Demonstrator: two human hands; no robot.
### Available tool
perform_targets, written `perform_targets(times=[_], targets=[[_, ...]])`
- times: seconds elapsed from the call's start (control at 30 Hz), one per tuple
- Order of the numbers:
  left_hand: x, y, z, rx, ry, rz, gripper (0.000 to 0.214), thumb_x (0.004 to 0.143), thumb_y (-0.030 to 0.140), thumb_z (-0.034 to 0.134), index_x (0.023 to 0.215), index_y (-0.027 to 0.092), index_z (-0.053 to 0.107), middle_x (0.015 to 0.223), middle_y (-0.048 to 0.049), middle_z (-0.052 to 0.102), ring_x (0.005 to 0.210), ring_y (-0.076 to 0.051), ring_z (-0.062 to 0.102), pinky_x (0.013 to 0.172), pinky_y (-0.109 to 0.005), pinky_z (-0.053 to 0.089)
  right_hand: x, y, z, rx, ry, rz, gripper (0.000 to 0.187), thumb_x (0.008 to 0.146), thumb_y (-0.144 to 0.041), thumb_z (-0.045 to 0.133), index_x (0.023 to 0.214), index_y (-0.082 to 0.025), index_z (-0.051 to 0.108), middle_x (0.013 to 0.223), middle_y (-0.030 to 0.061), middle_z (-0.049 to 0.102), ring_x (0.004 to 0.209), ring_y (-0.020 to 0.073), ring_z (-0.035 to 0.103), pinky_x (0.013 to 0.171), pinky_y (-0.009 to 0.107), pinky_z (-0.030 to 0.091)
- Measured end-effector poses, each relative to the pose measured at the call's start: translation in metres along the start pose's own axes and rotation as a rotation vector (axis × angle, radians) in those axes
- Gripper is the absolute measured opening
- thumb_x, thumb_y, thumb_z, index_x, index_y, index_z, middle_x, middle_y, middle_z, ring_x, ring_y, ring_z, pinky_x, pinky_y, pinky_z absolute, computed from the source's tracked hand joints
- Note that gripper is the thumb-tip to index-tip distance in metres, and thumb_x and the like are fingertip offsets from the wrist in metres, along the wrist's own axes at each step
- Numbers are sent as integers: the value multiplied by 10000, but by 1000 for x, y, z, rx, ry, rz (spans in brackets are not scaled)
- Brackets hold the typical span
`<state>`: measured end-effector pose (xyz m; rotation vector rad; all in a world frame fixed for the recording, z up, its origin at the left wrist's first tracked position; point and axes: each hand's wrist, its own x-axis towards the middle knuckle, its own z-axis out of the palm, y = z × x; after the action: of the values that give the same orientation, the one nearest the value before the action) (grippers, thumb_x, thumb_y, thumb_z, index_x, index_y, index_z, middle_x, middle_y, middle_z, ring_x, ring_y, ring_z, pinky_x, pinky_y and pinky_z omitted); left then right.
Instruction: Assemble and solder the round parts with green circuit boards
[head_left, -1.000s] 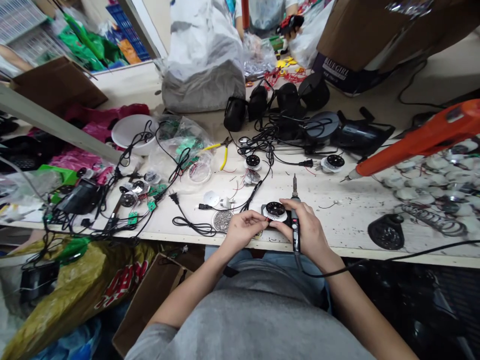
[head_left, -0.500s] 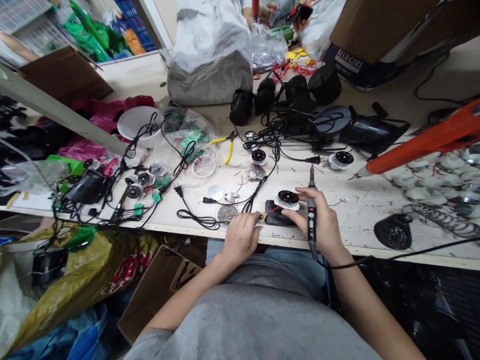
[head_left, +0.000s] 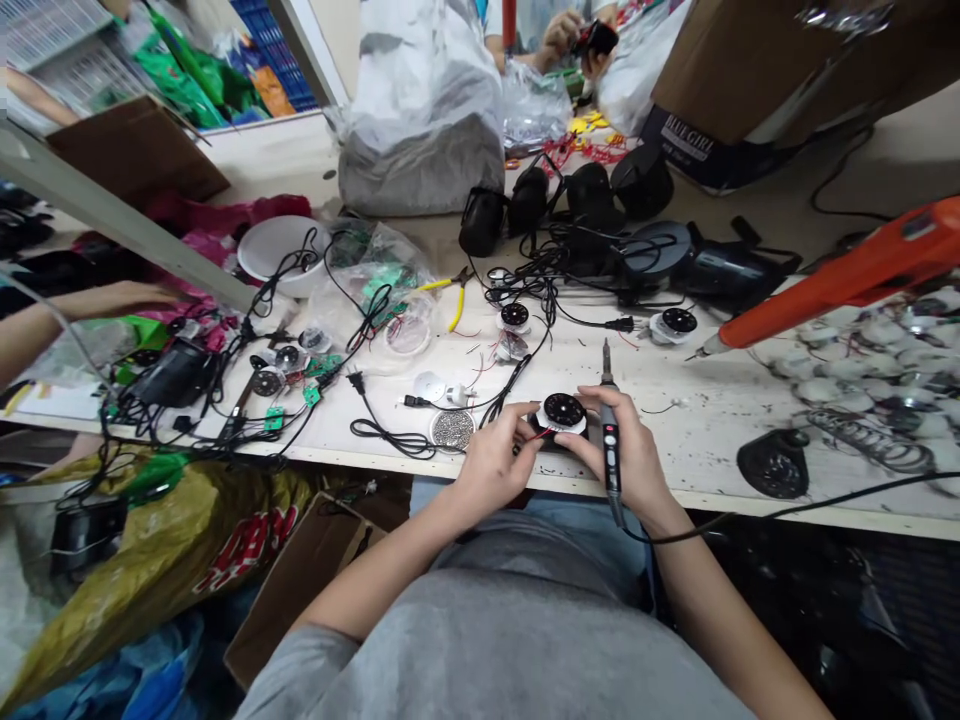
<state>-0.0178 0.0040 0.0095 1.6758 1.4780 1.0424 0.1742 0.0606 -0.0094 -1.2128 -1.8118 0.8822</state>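
Low over the bench's front edge is a round part with a black dotted face and a white rim (head_left: 564, 411); red wires run from its left side. My left hand (head_left: 496, 462) pinches at that left side, by the wires; its fingertips partly hide what they grip. My right hand (head_left: 637, 462) has thumb and fingertips at the part's right edge. It also holds a black soldering iron (head_left: 611, 440), tip pointing up and away from me. Behind the round part, a dark block is mostly covered. A round dish of metallic grains (head_left: 452, 430) sits left of my left hand.
Yellow-handled pliers (head_left: 457, 302), similar round parts (head_left: 673, 325) and black cables lie farther back. An orange tool (head_left: 840, 275) juts in from the right above a black iron stand (head_left: 774, 463) and coiled spring. Another person's arm (head_left: 90, 305) reaches in at left.
My left hand has lifted from the bench to the round part's left side. The part and my right hand with the iron have shifted slightly left and nearer. Another person's arm has appeared at left.
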Motion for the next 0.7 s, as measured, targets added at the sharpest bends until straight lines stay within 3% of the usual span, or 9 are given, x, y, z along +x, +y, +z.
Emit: perform_targets(times=[0.23, 0.33, 0.43, 0.57, 0.7], targets=[[-8, 3, 3, -257, -90, -220, 276, 865, 232, 630, 1131, 176, 583, 965, -60, 727, 702, -109, 643, 667, -232, 521, -7, 20, 1, -22, -50, -134, 514, 877, -584, 693, 1253, -251, 579, 1194, 117, 699, 1095, 264, 707, 919, 428, 594], [-7, 5, 3, -267, -58, -265, 272, 835, 220, 631, 1101, 167, 604, 882, -36, 700, 653, -104, 613, 631, -228, 488, -13, 16, -13, -94, -20, -181, 419, 949, -501, 629, 1287, -257, 591, 1166, 104, 722, 1086, 252, 706, 919, 418, 589], [-5, 7, 4, -243, -29, -279, 257, 807, 216, 641, 1058, 166, 620, 717, 21, 611, 609, -108, 585, 592, -221, 449, -28, 5, -36, -102, 80, -130, 396, 997, -438, 564, 1357, -272, 578, 1040, 60, 754, 1022, 233, 716, 922, 407, 571], [-3, 10, 8, -279, -47, -319, 269, 790, 255, 671, 1042, 169, 631, 622, 55, 563, 559, -104, 547, 562, -213, 416, -57, -18, -62, 32, 151, -82, 384, 1024, -432, 472, 1295, -261, 684, 866, 43, 690, 759, 189, 671, 691, 334, 555], [-2, 11, 12, -357, -35, -386, 254, 760, 267, 680, 993, 169, 649, 571, 62, 557, 527, -97, 522, 544, -204, 386, -80, -39, -67, 155, 93, -85, 284, 1003, -308, 530, 1179, -283, 753, 826, 29, 684, 668, 149, 634, 558, 273, 499]])
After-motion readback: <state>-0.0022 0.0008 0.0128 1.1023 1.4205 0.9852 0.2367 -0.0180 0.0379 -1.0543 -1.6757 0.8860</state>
